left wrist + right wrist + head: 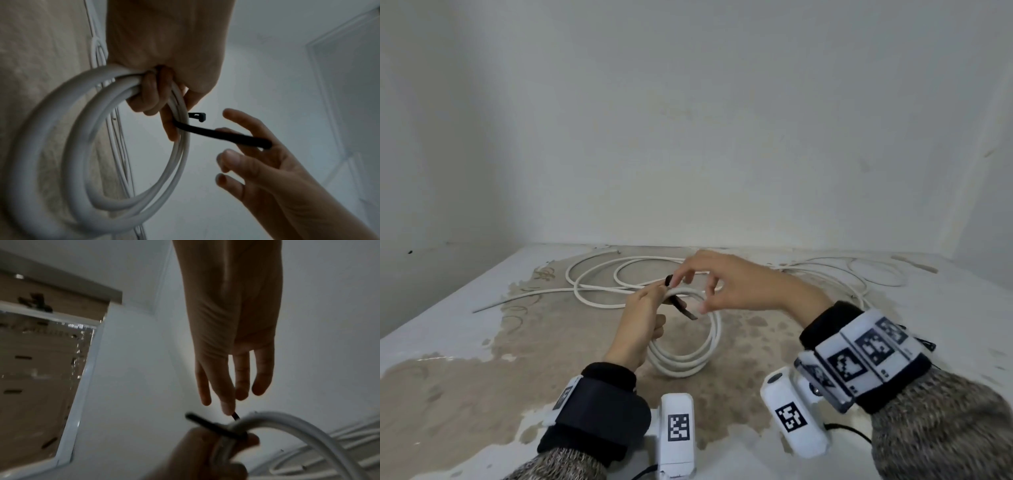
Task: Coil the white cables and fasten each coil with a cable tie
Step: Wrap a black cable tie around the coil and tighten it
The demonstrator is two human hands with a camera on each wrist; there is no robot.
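Observation:
My left hand (645, 315) grips the top of a coiled white cable (690, 359), which hangs upright as several loops above the table. A black cable tie (684, 309) is looped round the bundle just beside my left fingers; its head (198, 116) sticks out on one side and its tail (226, 136) on the other. My right hand (722, 277) reaches in from the right with its fingers spread and fairly straight. One fingertip (227, 410) touches the tie's end, and the tail lies across the right fingers (257, 155). The left hand (164, 48) also pins the tie against the coil (26, 154).
Loose white cable (592, 291) lies in wide loops on the worn table (465, 394) behind my hands. Thinner cable (866, 277) sprawls at the back right. A plain wall stands close behind, and the table's left edge runs diagonally.

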